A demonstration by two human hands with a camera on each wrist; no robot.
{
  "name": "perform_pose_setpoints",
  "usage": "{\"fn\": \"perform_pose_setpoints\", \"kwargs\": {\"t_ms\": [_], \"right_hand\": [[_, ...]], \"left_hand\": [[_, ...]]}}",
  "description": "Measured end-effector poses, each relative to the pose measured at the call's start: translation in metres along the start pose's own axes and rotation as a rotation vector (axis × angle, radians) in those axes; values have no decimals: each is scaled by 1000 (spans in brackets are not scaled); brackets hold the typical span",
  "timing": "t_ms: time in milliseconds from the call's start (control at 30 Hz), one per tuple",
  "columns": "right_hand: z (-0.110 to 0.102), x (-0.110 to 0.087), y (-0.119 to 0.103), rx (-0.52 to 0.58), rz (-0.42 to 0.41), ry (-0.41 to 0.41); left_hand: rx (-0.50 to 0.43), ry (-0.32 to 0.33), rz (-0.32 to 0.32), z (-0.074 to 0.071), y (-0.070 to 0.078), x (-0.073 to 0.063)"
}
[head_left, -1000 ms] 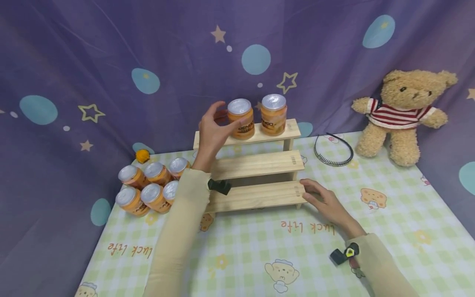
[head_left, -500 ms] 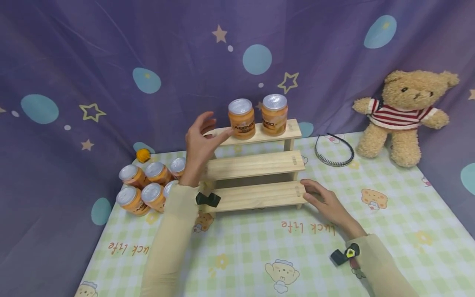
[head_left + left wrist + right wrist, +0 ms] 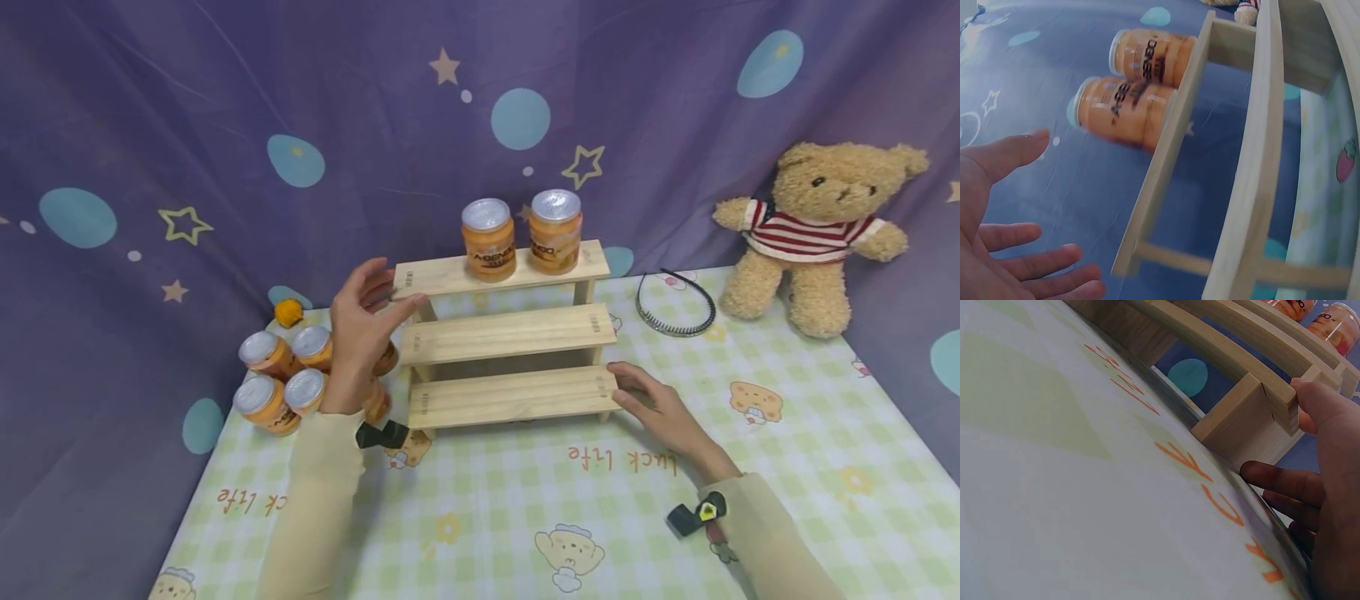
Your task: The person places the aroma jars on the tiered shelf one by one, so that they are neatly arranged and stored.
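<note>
Two orange-labelled cans with silvery lids, a left can (image 3: 491, 250) and a right can (image 3: 555, 237), stand upright on the top board of a three-step wooden rack (image 3: 510, 333). My left hand (image 3: 363, 329) is beside the rack's upper left end, fingers extended and holding nothing. In the left wrist view its thumb and fingers (image 3: 1041, 262) are spread, apart from the cans. With my right hand (image 3: 660, 408) I hold the right end of the lowest board between thumb and index finger; the other fingers (image 3: 1285, 481) reach below it.
Several more orange cans (image 3: 258, 396) stand grouped on the checked tablecloth (image 3: 480, 517), partly hidden by my left arm. Behind them lies a small yellow-orange thing (image 3: 288, 313). A black headband (image 3: 675, 329) and a teddy bear (image 3: 813, 242) are on the right, before the purple curtain (image 3: 390, 125).
My left hand has let go of the left can on the top board and moved left and down, away from it. The right hand stays at the rack's end.
</note>
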State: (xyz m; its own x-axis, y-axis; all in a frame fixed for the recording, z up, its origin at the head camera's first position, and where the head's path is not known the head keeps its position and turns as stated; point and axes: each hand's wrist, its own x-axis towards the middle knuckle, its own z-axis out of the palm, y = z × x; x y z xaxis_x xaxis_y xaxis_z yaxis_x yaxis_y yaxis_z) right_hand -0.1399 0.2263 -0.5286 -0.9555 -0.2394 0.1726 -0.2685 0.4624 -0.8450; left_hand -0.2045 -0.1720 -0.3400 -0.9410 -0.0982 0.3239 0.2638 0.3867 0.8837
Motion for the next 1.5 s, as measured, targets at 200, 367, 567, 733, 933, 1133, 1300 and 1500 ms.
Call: {"fn": "perform_pose_setpoints", "kwargs": {"t_ms": [200,367,567,733,933,1133,1300,1500], "right_hand": [[0,0,-1,12,-4,-1],[0,0,-1,6,-2,-1],[-1,0,-2,-3,1,1],[0,0,-1,-9,-1,4],[0,-1,-1,-4,-2,8],[0,0,-2,10,-3,3],[0,0,-1,12,-6,5],[0,0,-1,16,-12,7]], "left_hand": [[33,59,-46,-24,-11,-9],[48,109,-126,-46,-19,-17],[47,198,-149,-73,-38,-25],[65,274,-176,-96,-55,-32],[-14,341,-196,-117,-73,-37],[-72,415,-182,-136,-92,-42],[-99,477,-244,-150,-107,-42],[-114,523,-282,-158,-121,-43]]}}
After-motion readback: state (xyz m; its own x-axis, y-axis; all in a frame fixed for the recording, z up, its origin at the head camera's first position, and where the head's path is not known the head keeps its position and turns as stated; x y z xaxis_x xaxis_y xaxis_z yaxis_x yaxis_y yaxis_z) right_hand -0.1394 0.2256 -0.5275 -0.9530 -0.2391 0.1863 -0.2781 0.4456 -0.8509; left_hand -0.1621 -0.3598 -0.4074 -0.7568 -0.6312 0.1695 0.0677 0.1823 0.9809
